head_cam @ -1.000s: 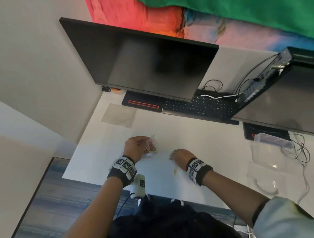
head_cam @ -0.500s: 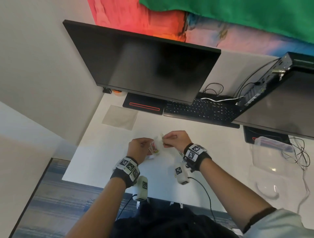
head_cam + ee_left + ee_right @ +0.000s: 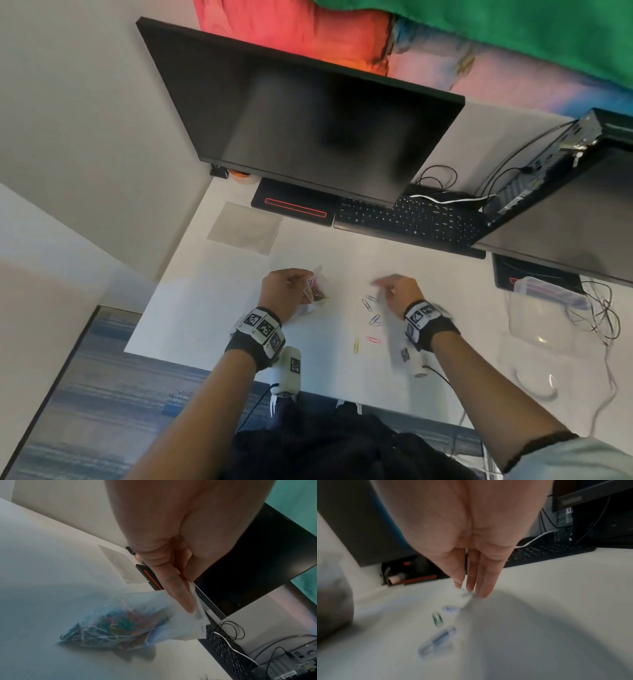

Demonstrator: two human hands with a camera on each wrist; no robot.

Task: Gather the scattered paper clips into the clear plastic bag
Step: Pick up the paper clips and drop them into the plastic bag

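1. My left fingers [image 3: 178,588] pinch the mouth of the bag [image 3: 140,615], thumb pressed against the film. The bag sags onto the table [image 3: 212,298], already holding a heap of coloured clips.
2. Half a second ago my right hand met the left at the bag's mouth. Now that right hand [image 3: 399,291] has swung away to the right, so I judge one clip just went in.
3. Loose clips [image 3: 367,304] lie between my hands: two or three grey-blue ones near the right hand, with a yellow clip [image 3: 356,345] and a pink clip [image 3: 373,339] nearer me.
4. My right fingers [image 3: 485,582] hang straight and close together, tips down beside a clip. Blur hides whether they touch it, and I see nothing pinched.
5. I judge the job is well along, with about five clips left.
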